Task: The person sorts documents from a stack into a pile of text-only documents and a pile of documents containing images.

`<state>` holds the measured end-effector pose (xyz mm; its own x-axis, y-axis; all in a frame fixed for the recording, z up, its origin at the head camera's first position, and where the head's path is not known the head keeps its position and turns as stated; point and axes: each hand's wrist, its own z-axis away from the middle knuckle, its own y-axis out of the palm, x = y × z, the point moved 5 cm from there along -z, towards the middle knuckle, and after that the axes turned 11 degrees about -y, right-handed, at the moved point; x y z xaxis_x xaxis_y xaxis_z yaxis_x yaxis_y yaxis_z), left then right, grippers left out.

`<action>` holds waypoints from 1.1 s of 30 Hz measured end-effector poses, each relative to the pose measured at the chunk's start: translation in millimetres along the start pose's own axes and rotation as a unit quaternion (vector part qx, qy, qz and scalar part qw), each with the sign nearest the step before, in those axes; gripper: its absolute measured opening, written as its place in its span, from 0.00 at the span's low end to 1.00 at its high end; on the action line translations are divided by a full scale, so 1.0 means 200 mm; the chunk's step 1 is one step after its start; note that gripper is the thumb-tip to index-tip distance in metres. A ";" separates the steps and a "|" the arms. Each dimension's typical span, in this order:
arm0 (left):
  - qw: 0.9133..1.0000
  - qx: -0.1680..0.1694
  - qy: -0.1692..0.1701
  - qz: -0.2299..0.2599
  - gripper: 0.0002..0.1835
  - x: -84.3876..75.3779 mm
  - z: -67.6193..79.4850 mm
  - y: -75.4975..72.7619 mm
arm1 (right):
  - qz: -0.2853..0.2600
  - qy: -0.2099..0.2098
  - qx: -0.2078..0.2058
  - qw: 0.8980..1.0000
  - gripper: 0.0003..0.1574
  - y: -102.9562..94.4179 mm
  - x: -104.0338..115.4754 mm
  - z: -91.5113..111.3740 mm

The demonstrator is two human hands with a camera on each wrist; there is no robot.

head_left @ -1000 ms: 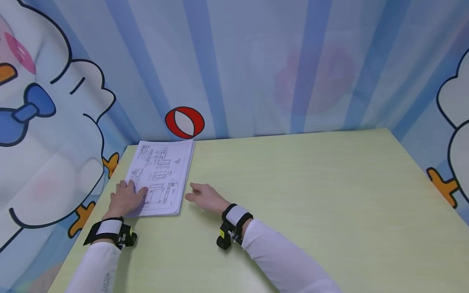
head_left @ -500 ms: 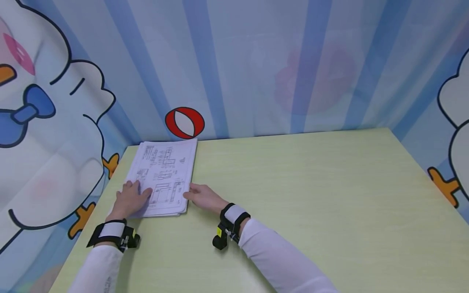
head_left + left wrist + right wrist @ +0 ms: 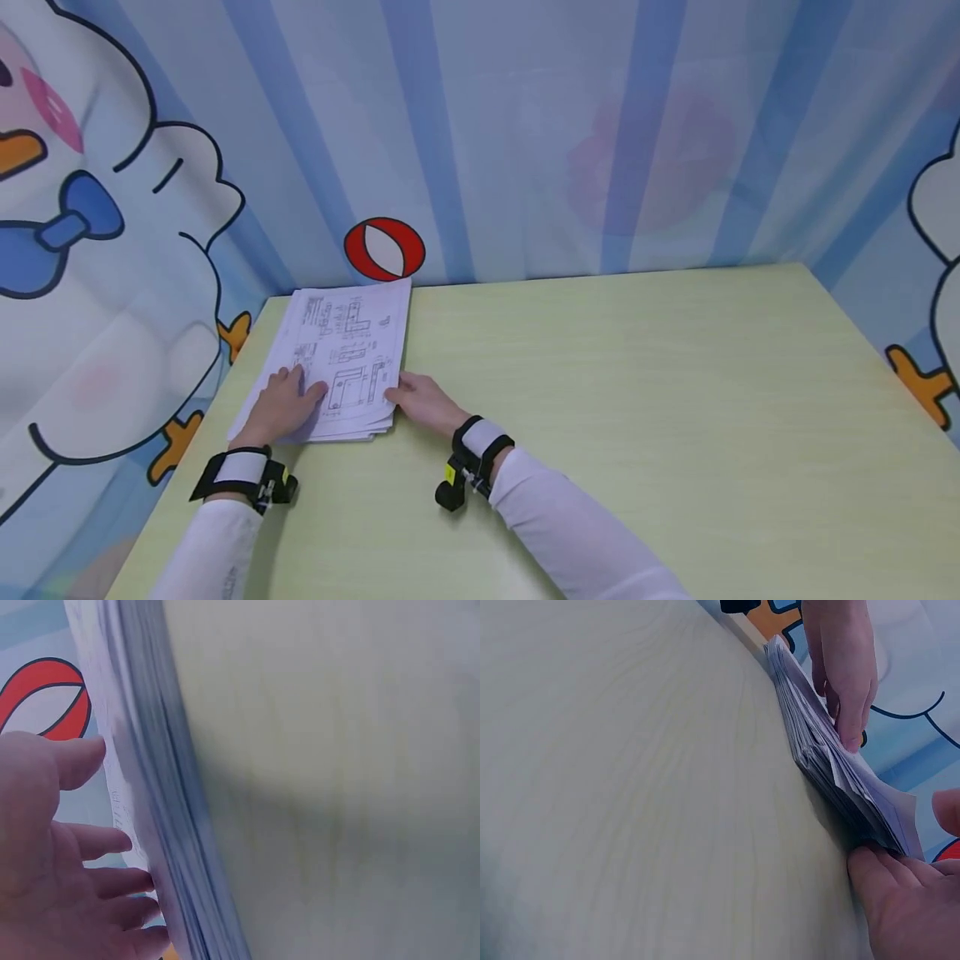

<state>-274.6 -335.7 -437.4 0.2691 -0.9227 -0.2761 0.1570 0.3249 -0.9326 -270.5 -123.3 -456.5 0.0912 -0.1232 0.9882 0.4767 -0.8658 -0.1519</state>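
Now your upper sheets [image 3: 352,337] sit farther right — your left hand [image 3: 282,407] spread on them, your right hand [image 3: 427,402] touching their edge, pinch unclear.

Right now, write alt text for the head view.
A left hand rests on a stack of paper topped by technical drawings; the right hand touches the stack's right edge. The pale table meets a blue-striped backdrop.

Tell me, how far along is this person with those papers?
Already done, it seems: the paper stack lies on the table, printed side up. In hand: the left hand rests on top while the right hand touches the right edge. Left, perhaps: evening the stack up, since its near-right corner looks stepped.
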 end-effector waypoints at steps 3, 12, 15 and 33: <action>1.000 0.002 -0.010 0.012 0.42 0.00 0.00 0.00 | 0.000 0.001 -0.007 1.000 0.30 0.00 0.00 0.00; 1.000 0.015 -0.015 0.013 0.44 0.00 0.01 0.01 | -0.024 0.012 -0.042 0.999 0.28 -0.02 -0.01 -0.01; 0.999 0.019 -0.016 0.024 0.44 -0.02 0.03 0.01 | -0.031 0.009 -0.038 0.999 0.26 -0.03 -0.01 0.00; 0.997 -0.019 0.022 0.078 0.35 -0.12 0.06 0.04 | 0.022 0.055 -0.174 0.983 0.21 -0.20 -0.04 0.03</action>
<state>-268.8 -309.3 -435.3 0.2448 -0.8703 -0.4273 0.0806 0.4574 -0.8856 -285.2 -85.1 -459.3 0.0010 -0.1992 0.9800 0.1451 -0.9696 -0.1972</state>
